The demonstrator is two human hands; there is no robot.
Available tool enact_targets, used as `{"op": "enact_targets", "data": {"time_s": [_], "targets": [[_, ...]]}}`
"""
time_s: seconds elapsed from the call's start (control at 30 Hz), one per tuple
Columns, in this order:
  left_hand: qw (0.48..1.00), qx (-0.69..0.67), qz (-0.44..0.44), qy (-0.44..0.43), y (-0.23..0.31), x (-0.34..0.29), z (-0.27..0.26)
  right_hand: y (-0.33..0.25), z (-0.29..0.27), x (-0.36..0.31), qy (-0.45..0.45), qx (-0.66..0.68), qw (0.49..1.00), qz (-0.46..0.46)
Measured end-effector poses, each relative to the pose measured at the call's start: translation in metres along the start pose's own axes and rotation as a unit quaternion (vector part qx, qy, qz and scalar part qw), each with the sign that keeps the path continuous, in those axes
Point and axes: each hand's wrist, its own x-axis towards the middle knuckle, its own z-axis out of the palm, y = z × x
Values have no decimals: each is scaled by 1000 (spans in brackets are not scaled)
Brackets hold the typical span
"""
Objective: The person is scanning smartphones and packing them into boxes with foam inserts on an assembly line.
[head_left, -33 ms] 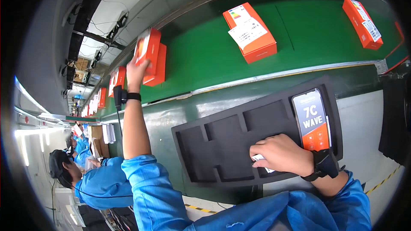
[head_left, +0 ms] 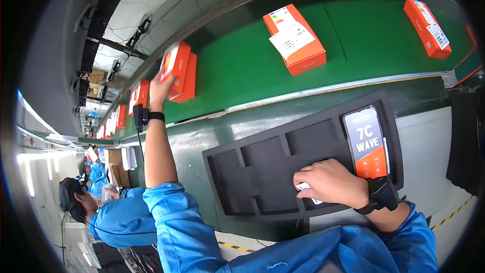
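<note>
My left hand (head_left: 160, 91) reaches out to the far left, its fingers closed on an orange box (head_left: 178, 61). That box rests on or just over a second orange box (head_left: 190, 82) on the green belt. Over the black foam tray (head_left: 268, 168) my right hand (head_left: 331, 182) is closed around a small white piece (head_left: 303, 186). Most of that piece is hidden by the fingers, so its kind does not show. A phone (head_left: 366, 139) with a grey and orange printed front lies in the tray's right compartment. The tray's other visible compartments hold nothing.
The green conveyor belt (head_left: 230, 65) runs across the far side, with a metal rail along its near edge. Orange labelled boxes stand on it, one mid-belt (head_left: 305, 45) and one far right (head_left: 427, 28). A co-worker (head_left: 118, 212) in blue sits at the left.
The orange box in my left hand has shifted very slightly down toward the box under it. My right hand has barely moved.
</note>
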Motion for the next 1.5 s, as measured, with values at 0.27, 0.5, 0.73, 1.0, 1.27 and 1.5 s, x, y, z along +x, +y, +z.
{"op": "enact_targets", "data": {"time_s": [0.27,0.5,0.73,1.0,1.27,1.5], "targets": [[995,35,-68,-60,9,9,16,8,14,4,4,1,1000,5],[981,170,-90,17,6,-10,41,5,9,5,36,21,999,-16],[965,237,-51,102,27,-38,79,9,11,5,41,10,999,-15],[957,263,-112,48,39,-40,106,7,10,4,47,4,999,-17],[746,-594,-302,-1,44,-63,49,5,9,6,118,23,993,-7],[861,-506,-20,-40,178,-198,71,17,-1,15,352,369,860,27]]}}
